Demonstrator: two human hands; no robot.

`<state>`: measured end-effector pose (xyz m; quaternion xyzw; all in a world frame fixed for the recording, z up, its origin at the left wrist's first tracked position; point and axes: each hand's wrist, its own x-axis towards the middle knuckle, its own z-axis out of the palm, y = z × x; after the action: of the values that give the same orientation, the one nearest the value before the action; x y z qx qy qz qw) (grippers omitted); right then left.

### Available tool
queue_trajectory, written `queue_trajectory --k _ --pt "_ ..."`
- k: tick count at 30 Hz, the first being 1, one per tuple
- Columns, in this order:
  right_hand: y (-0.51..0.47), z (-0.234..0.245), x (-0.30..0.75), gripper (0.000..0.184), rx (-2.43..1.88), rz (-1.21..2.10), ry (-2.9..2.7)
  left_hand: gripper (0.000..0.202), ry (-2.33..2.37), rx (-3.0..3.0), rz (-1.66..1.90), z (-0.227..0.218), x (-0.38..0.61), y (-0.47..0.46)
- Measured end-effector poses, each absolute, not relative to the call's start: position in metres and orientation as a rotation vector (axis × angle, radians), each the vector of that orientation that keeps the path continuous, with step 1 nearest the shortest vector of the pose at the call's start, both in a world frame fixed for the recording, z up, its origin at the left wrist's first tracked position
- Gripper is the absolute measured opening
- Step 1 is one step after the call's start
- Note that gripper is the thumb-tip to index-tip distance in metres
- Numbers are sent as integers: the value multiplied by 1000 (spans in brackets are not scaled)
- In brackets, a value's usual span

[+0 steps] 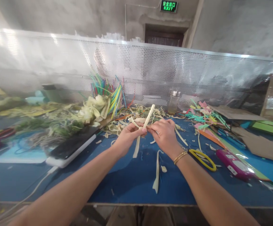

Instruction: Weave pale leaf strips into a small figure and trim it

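Both hands meet above the blue table, pinched on one pale cream strip that sticks up and away from the fingers, with its lower end hanging below. My left hand grips it from the left with closed fingers. My right hand, wearing a gold bracelet at the wrist, holds it from the right, fingers curled. Another loose cream strip lies on the table beneath my right forearm.
A pile of cream and green strips and colourful sticks lies behind. Yellow-handled scissors and a pink object lie at right. A tablet-like device sits at left, a glass jar behind, a perforated metal screen beyond.
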<state>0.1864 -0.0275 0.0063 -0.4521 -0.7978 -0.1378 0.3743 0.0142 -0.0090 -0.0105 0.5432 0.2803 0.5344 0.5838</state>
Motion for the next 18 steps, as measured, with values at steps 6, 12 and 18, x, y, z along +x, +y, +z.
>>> queue_trajectory --k 6,12,18 --pt "-23 6 191 25 -1139 -326 -2074 21 742 1211 1307 -6 16 -10" --pt "-13 4 202 26 -1174 -254 -2071 20 888 1209 1357 1 11 -9" --pt "-14 2 198 21 -1110 125 -1916 25 765 1293 1133 -4 10 -9"
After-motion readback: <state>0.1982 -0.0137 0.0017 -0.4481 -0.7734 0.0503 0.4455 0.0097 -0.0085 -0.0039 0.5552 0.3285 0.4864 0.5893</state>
